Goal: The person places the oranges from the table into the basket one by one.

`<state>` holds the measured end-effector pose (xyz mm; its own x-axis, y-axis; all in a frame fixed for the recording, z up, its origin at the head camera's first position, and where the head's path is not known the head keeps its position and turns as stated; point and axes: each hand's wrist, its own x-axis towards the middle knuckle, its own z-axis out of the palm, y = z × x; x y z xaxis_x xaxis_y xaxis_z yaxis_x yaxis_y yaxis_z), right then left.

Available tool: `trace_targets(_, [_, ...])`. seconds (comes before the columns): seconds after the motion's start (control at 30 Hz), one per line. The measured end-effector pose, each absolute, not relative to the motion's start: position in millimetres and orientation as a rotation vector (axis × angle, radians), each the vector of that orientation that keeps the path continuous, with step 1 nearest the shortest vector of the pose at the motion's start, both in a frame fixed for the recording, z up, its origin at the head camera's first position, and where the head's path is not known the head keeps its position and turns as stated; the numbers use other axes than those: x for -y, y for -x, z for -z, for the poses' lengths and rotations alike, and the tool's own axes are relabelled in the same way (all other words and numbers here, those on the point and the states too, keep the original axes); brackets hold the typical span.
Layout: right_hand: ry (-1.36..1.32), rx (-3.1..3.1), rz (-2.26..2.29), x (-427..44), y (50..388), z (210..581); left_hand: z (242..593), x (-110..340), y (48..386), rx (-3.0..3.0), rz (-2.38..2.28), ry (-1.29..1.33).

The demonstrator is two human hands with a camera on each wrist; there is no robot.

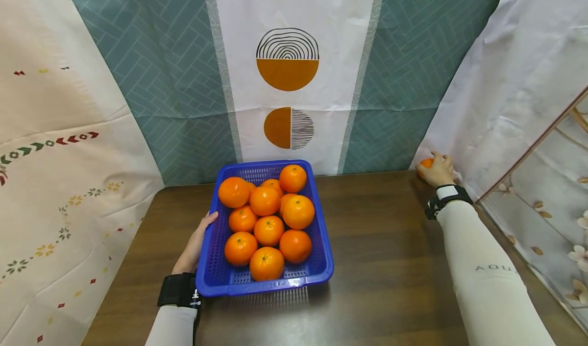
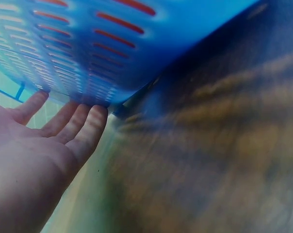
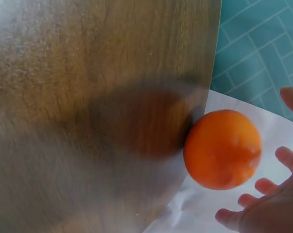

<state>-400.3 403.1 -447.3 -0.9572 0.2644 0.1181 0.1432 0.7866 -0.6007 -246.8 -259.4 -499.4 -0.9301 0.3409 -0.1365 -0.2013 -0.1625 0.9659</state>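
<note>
A blue plastic basket (image 1: pixel 209 279) with slotted sides holds several oranges (image 1: pixel 266 231). Against its left side, my left hand (image 1: pixel 197 241) touches the slotted wall; in the left wrist view the fingers (image 2: pixel 90 128) are extended, their tips at the basket's lower edge. At the table's far right corner lies a single orange (image 3: pixel 222 149). My right hand (image 1: pixel 438 171) reaches over it. From the right wrist view, its fingers (image 3: pixel 265 187) are spread beside the fruit, with a gap between the visible fingertips and the peel.
The basket stands on a brown wooden table (image 1: pixel 372 264). A green and white patterned cloth (image 1: pixel 298 96) hangs along the back edge. Light printed cloths border the left (image 1: pixel 69 182) and right (image 1: pixel 528 106) sides.
</note>
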Motion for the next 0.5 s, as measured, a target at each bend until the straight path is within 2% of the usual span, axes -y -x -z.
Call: trace_targets(0.5, [0.309, 2.776, -0.939, -407.8, 402.2, 448.9, 498.7, 259.7, 246.8, -1.777, -2.112, -0.175])
